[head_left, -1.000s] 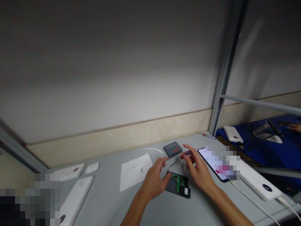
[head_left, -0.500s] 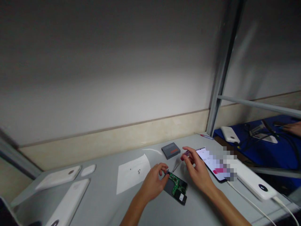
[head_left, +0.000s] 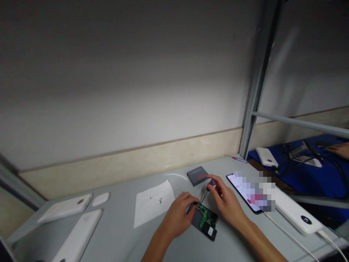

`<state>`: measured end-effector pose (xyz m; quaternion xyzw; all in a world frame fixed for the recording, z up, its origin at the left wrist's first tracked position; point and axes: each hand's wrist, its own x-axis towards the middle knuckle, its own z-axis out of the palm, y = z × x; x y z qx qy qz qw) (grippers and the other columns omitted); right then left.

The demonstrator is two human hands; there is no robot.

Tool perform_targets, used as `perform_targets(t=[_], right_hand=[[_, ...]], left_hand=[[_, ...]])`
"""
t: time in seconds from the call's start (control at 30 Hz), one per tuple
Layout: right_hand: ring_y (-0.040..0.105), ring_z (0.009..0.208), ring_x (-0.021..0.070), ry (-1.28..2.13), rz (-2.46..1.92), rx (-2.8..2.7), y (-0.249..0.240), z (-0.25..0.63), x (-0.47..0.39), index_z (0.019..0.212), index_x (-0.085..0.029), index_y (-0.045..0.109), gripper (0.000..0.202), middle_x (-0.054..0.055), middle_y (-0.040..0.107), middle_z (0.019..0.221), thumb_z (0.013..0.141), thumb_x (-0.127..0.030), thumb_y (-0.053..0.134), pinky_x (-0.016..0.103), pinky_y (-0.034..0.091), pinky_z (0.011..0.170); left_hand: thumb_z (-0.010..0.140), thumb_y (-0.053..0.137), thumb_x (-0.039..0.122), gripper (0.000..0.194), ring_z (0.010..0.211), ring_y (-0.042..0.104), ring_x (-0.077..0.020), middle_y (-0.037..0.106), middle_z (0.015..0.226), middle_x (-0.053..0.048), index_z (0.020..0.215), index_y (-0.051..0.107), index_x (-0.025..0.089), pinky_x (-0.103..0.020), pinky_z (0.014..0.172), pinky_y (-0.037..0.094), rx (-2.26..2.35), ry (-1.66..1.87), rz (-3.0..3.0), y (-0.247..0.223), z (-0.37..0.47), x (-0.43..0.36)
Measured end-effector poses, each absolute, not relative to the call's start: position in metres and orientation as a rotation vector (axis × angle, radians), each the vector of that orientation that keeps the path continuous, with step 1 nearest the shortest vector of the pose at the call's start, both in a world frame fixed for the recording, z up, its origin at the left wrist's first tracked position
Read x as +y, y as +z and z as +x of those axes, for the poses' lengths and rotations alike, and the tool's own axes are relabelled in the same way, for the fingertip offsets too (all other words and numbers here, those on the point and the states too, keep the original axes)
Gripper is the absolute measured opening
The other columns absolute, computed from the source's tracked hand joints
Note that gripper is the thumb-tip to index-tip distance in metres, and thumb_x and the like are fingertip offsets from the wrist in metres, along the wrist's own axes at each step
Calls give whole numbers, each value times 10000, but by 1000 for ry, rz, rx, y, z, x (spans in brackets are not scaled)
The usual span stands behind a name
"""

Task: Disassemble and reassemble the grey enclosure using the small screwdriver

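An open black case with a green circuit board lies tilted on the grey table, a white label at its near corner. My left hand is closed on the case's far left corner, fingers bent and thumb pressed to its edge. Between thumb and fingers, my right hand holds a small screwdriver by its dark red handle. The thin metal shaft slants down to the board's far edge, close to my left fingertips. Whether the tip sits on a screw is too small to tell.
Several tiny dark screws lie on a white paper. Behind the board is a grey square case with red marking. A phone and cabled white power bank lie right, white power banks left, a pen behind.
My right hand and the screwdriver have shifted slightly left, and the shaft stands steeper. My left fingers have closed further over the case's corner.
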<state>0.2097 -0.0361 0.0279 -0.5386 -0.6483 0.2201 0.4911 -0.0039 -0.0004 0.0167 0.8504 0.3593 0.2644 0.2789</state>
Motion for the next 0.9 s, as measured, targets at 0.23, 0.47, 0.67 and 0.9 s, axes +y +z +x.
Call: perform_targets(t=[0.23,0.47,0.67,0.9], right_hand=[[716,846,209,548,-1303,-1575,24,210,-34,1408,-275,509,378,31,744,957,1062,-416,448,307,523,775],[732,873,218,528,-1313,-1609,24,209,-35,1399,-272,513,370,34,749,960,1060,-403,450,306,530,783],[703,759,185,459,-1315,-1629,23,210,-33,1384,-270,531,361,26,750,958,1049,-388,470,282,530,720],[676,702,185,447,-1310,-1636,28,207,-35,1362,-266,566,352,25,740,956,1033,-364,487,294,528,710]], left_hand=[[985,544,137,215,1059,636,-225,688,1055,-66,1043,730,229,-355,968,502,966,703,2306,11,-3,1],[1007,510,136,223,1039,641,-218,681,1042,-67,1063,712,213,-342,947,509,960,671,2356,14,-1,0],[1027,496,168,196,1040,632,-221,667,1054,-70,1072,681,214,-345,945,517,970,654,2412,12,-2,-1],[1035,480,163,195,1035,628,-214,652,1057,-57,1102,654,221,-348,946,516,968,617,2443,10,-1,0]])
